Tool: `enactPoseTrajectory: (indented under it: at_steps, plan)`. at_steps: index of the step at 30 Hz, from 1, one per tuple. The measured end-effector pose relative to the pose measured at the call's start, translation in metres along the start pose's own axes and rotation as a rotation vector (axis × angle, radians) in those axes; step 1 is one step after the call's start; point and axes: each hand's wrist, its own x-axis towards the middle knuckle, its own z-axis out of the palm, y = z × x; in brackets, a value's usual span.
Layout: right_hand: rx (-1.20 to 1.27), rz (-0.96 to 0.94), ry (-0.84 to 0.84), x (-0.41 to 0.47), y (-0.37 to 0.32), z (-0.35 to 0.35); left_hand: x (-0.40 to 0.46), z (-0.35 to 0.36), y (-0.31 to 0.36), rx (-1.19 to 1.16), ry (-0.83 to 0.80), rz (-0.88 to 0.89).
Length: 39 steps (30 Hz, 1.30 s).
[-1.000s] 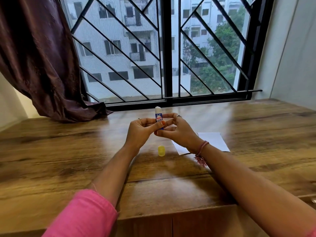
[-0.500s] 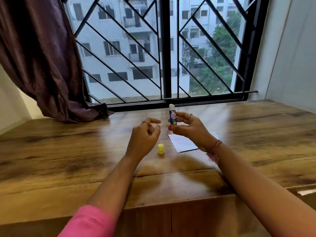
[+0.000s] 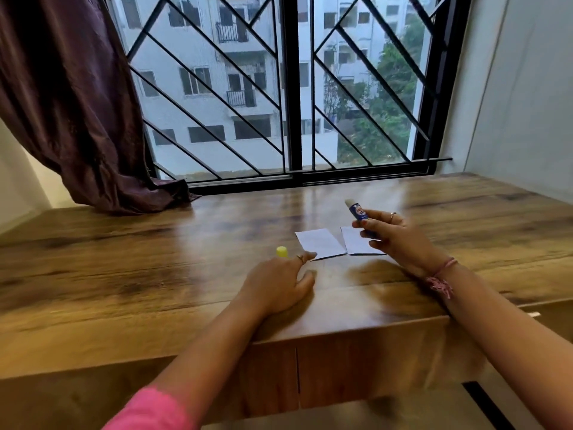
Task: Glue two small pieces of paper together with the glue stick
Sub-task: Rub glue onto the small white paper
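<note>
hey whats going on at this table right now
A person sits at a wooden table by a window, about to glue paper. The right hand holds an uncapped glue stick, tip pointing up and away, above two small white paper pieces lying side by side. The left hand reaches toward the nearer piece, one fingertip at its corner. The yellow cap stands on the table just past that hand. No glue looks applied yet.

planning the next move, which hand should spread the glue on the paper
Right. The right hand already grips the uncapped glue stick just above the right paper. The left hand holds nothing and rests by the left paper, probably better for steadying it.
</note>
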Motion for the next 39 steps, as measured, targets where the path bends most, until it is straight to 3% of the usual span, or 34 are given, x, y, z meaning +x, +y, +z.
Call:
enactPoseTrajectory:
  at_steps: [8,12,21,27,33,39]
  plan:
    - [0.066,0.028,0.089,0.000,0.002,0.005,0.021,0.006,0.012,-0.019,-0.082,-0.164]
    - [0.122,0.012,0.071,-0.001,0.000,0.005,0.011,0.003,0.029,-0.086,-0.083,-0.153]
    - [0.259,-0.006,0.054,-0.003,-0.003,0.002,-0.033,0.002,0.078,-0.116,0.009,-0.118]
    - [0.285,0.009,0.040,-0.005,-0.004,0.004,-0.037,-0.012,0.065,-0.273,0.081,-0.164]
    - [0.301,0.049,0.019,-0.008,-0.005,0.006,-0.034,-0.018,0.032,-0.096,-0.004,-0.172]
    - [0.326,0.061,0.024,-0.010,-0.007,0.008,-0.035,-0.013,0.037,-0.055,0.030,-0.097]
